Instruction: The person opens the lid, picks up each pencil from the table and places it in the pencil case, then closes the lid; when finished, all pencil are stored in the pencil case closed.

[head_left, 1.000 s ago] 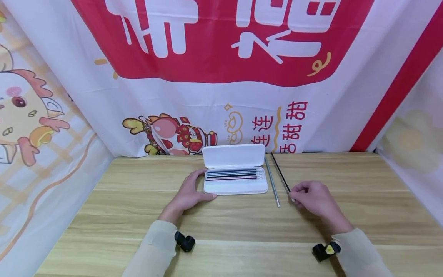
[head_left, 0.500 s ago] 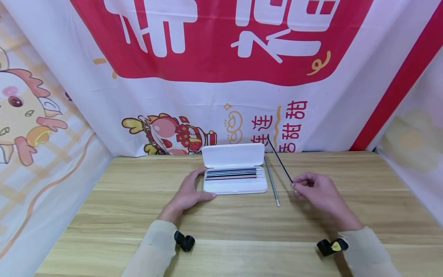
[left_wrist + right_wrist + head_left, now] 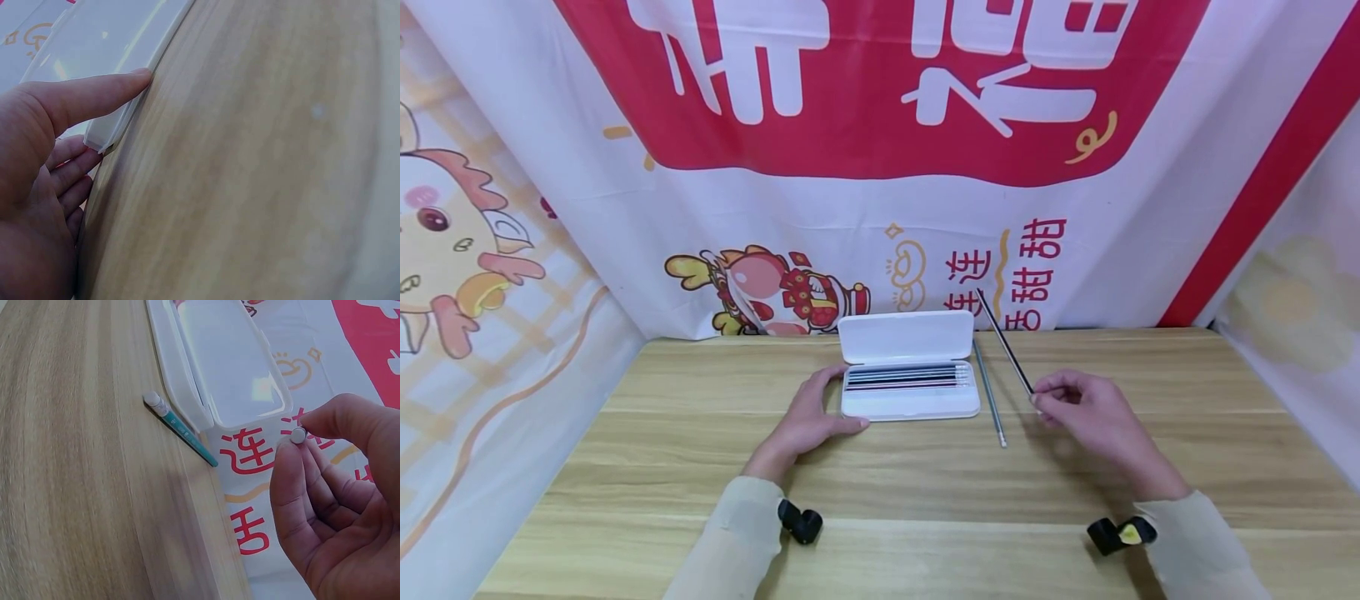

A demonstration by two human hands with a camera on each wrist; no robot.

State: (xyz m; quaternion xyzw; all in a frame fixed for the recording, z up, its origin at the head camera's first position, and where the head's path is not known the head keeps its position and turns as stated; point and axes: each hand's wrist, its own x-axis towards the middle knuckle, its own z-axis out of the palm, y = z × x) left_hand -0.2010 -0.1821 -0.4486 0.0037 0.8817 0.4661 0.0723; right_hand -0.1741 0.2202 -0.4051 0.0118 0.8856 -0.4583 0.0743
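In the head view, a white pencil case (image 3: 910,406) lies with its lid (image 3: 906,337) raised. Several pencils (image 3: 906,377) lie side by side inside. My left hand (image 3: 808,421) holds the case's left end, thumb along the front edge, fingers at the far side; the left wrist view shows the thumb (image 3: 94,100) against the rim. Between thumb and fingertips, my right hand (image 3: 1086,408) pinches a black pencil (image 3: 1006,346) near its white eraser end. This pencil slants up off the table, its other end pointing away. A teal pencil (image 3: 181,431) lies on the table beside the case's right end.
The wooden table (image 3: 925,483) meets a white and red printed cloth (image 3: 880,200) hanging at its far edge, close behind the lid. Another printed cloth (image 3: 490,275) hangs on the left.
My right hand has lifted the black pencil off the table, raising its far end and moving slightly up and right. The left hand and the case have stayed put.
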